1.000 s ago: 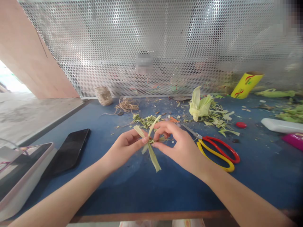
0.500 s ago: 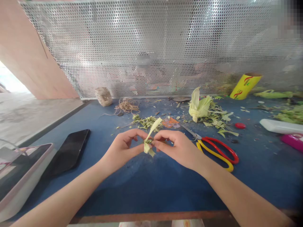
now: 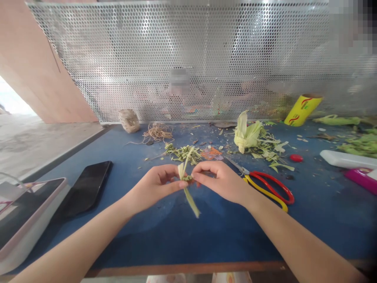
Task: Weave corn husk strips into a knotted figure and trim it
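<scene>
Between both hands is a small braided piece of pale green leaf strips (image 3: 186,178), with one loose strip pointing up and another hanging down toward the table. My left hand (image 3: 160,182) pinches its left side between thumb and fingers. On its right end, the fingertips of my right hand (image 3: 219,180) are closed. Just beyond the hands lies a heap of short green braided pieces (image 3: 184,152). Scissors (image 3: 265,184) with one red and one yellow handle rest beside my right hand, blades pointing away to the left.
A black phone (image 3: 85,188) and a pale-rimmed tray-like object (image 3: 32,220) lie at left. Twine (image 3: 158,133), a whitish jar-like object (image 3: 129,120), a bundle of pale leaves (image 3: 247,135) and a yellow tube (image 3: 302,110) stand toward the perforated metal screen (image 3: 203,59). A white-and-purple object (image 3: 347,159) is at right.
The leaf strips have shifted: a long strip now hangs down below the hands, where a short folded end was. Both hands remain in nearly the same place.
</scene>
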The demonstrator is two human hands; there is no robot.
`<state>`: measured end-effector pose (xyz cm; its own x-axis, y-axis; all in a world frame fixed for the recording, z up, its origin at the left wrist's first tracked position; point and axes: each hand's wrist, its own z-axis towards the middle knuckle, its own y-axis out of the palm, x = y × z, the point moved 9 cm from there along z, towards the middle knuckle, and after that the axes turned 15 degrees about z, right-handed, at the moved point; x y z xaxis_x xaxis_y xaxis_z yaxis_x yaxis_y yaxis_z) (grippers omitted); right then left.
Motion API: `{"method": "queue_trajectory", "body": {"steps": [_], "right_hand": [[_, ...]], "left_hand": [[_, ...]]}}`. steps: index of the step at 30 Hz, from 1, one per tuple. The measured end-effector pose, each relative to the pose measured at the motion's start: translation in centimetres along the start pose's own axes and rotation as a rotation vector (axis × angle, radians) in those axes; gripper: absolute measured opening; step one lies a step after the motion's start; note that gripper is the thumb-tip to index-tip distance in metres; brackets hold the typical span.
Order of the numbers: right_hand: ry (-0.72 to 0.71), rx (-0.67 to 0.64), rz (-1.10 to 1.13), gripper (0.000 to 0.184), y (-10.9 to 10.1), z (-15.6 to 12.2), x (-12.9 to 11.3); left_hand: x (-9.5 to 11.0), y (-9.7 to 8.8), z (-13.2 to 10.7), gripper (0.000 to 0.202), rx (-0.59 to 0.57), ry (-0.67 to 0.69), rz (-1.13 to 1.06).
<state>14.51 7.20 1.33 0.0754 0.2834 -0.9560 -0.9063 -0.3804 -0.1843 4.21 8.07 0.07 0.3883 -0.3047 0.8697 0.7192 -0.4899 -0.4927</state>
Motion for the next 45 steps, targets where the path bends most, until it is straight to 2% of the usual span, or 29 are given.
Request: {"method": "queue_trajectory", "body": {"steps": [3,6,8,12,17,21,26,32,36,41,45], "right_hand": [[0.027,0.009,0.022,0.017,-0.1,0.2,0.5],[-0.038,0.053,-0.038,0.011,-0.5,0.2,0.2],[-0.085,0.048,-0.09,0.013,-0.4,0.1,0.0],[-0.086,0.003,-0.134,0.019,0.4,-0.1,0.2],[-0.131,0.069,-0.248,0.013,0.3,0.0,-0.2],[-0.178,0.083,-0.433,0.014,0.6,0.1,-0.3],[-0.167,0.066,-0.381,0.011,0.5,0.2,0.1],[-0.176,0.106,-0.295,0.003,-0.1,0.3,-0.3],[-0.08,0.118,-0.197,0.006,-0.5,0.4,1.0],[0.014,0.085,-0.079,0.012,-0.3,0.2,2.0],[0.046,0.067,-0.086,0.016,0.1,0.0,1.9]], "left_hand": [[-0.4,0.0,0.0,0.013,-0.012,-0.043,-0.014],[-0.9,-0.1,0.0,0.01,0.021,-0.117,-0.019],[-0.8,-0.1,0.0,0.011,0.041,-0.117,-0.002],[-0.5,-0.3,0.0,0.019,0.089,-0.09,0.128],[-0.8,-0.5,0.0,0.026,0.119,-0.112,0.297],[-0.5,-1.3,0.0,0.019,0.203,-0.128,0.431],[-0.1,-1.2,-0.1,0.011,0.19,-0.101,0.465],[-0.4,-0.7,0.0,0.016,0.131,-0.04,0.332],[-0.1,-0.6,-0.2,0.017,0.129,0.008,0.246],[0.1,-1.2,-0.1,0.027,0.226,0.02,0.201],[-1.2,-1.7,0.3,0.021,0.297,-0.068,-0.08]]}}
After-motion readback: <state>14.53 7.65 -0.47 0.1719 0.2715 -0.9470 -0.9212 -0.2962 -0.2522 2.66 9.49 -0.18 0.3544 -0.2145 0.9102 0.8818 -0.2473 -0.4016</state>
